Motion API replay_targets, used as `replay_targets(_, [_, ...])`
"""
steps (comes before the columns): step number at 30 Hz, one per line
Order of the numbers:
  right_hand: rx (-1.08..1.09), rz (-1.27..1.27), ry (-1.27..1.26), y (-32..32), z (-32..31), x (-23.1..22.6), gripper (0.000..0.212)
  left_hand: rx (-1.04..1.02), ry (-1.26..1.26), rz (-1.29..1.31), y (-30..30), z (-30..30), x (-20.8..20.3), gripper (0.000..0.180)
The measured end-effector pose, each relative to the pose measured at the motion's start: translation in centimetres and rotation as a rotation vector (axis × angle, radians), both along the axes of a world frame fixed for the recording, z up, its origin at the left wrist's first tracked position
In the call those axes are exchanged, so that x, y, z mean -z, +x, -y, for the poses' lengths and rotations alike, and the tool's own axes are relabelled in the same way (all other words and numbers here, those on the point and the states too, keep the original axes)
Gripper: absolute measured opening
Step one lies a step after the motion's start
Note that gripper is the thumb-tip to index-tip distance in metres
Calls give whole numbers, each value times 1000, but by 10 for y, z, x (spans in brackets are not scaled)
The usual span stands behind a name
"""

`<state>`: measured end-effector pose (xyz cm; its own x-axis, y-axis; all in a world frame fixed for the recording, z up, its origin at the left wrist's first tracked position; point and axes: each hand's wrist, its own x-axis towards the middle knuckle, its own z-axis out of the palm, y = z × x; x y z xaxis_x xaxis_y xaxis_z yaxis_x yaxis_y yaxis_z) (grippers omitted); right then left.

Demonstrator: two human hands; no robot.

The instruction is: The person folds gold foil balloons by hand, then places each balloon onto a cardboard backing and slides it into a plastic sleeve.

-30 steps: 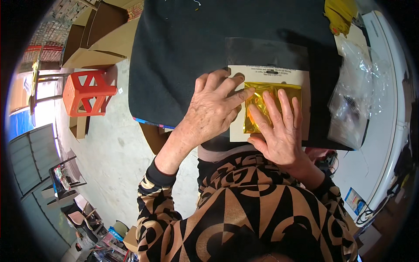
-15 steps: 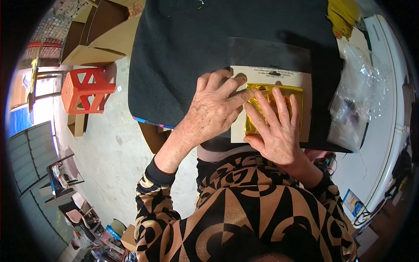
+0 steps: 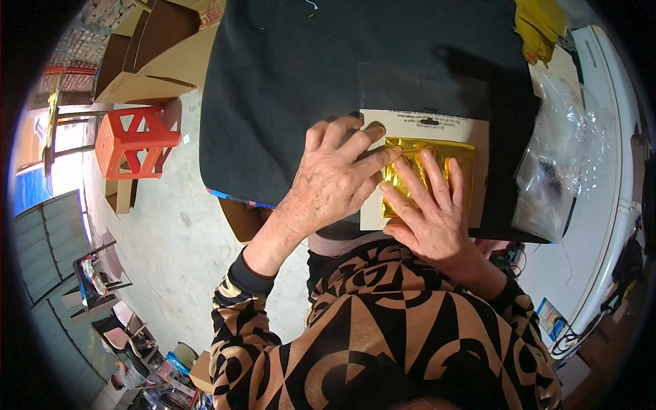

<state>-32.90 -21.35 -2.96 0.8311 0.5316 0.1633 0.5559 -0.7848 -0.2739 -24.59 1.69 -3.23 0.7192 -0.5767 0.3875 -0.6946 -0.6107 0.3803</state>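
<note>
A flat packet of shiny gold foil (image 3: 467,160) lies on a white card (image 3: 372,212) with printed lines and a hang hole at its top. A clear plastic sleeve (image 3: 424,85) surrounds the card and reaches beyond its far edge. My right hand (image 3: 437,222) is open, fingers spread flat over the foil. At the card's left edge rests my left hand (image 3: 335,171), fingers bent but apart, its index fingertip touching the foil's upper left corner. The left thumb is mostly hidden.
Beneath is a table with a black cloth (image 3: 287,82). Clear plastic bags (image 3: 550,164) lie at its right edge, beside a white appliance (image 3: 594,225). A mustard-yellow cloth (image 3: 540,27) sits far right. Leftward stand a red stool (image 3: 130,142) and cardboard boxes (image 3: 167,58).
The foil packet sits slightly lower on the card, and the card has moved a little toward me. My hands keep nearly the same pose. A person now shows at the lower left.
</note>
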Motion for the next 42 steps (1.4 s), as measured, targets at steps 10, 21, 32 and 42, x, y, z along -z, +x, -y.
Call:
replay_targets(10, [-38,96,-20,-20,9,22,95,14,58,-18,0,1,1,42])
replay_targets(21, [108,219,156,-35,40,17,76,16,118,-25,-3,6,-5,39])
replay_targets(32, [532,0,285,-45,73,-9,70,-1,123,-58,-7,9,-7,41])
replay_targets(42, [607,-99,304,-12,75,-16,43,-187,-15,-86,-26,7,-4,57])
